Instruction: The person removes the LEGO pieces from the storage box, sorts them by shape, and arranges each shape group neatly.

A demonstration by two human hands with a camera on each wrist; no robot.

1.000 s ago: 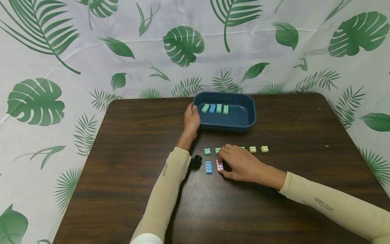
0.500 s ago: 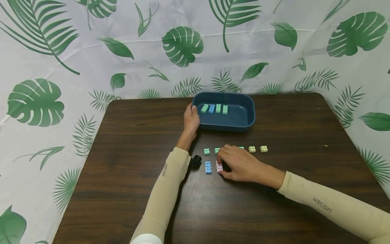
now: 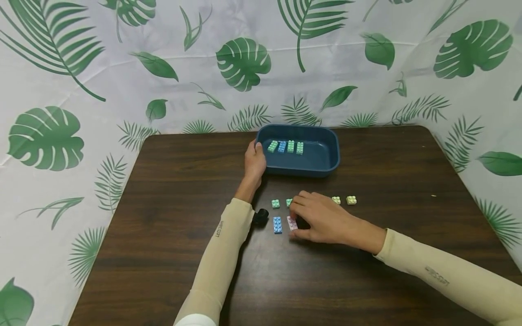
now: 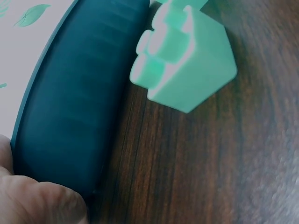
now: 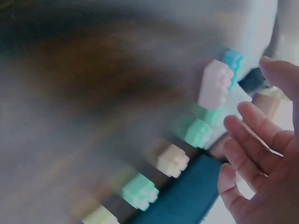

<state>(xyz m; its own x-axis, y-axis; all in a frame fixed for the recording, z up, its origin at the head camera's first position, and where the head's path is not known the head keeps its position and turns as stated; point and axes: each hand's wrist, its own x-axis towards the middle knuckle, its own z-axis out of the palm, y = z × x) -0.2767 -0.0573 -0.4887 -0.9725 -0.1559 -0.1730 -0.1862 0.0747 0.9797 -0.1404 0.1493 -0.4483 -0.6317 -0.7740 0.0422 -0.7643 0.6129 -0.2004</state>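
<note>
My left hand (image 3: 255,163) grips the left end of a dark blue plastic bin (image 3: 303,172), thumb on its wall in the left wrist view. Over the table, my right hand (image 3: 320,217) hovers at a pink toy building brick (image 3: 291,222), fingertips above its far end and thumb by its near end. In the right wrist view a gap shows between the spread fingers (image 5: 254,140) and the pink brick (image 5: 217,86). A longer blue brick (image 3: 277,225) lies just left of the pink one. Several green and blue bricks (image 3: 291,146) sit inside the bin.
A row of small square bricks lies between bin and right hand: green bricks (image 3: 275,203) at left, yellow bricks (image 3: 351,200) at right, the middle ones hidden by the hand. A leaf-patterned cloth (image 3: 183,104) hangs behind the dark wooden table (image 3: 183,190).
The pink brick has turned slightly, its far end now leaning left, and my right thumb and fingers have come away from it. My left hand stays on the bin.
</note>
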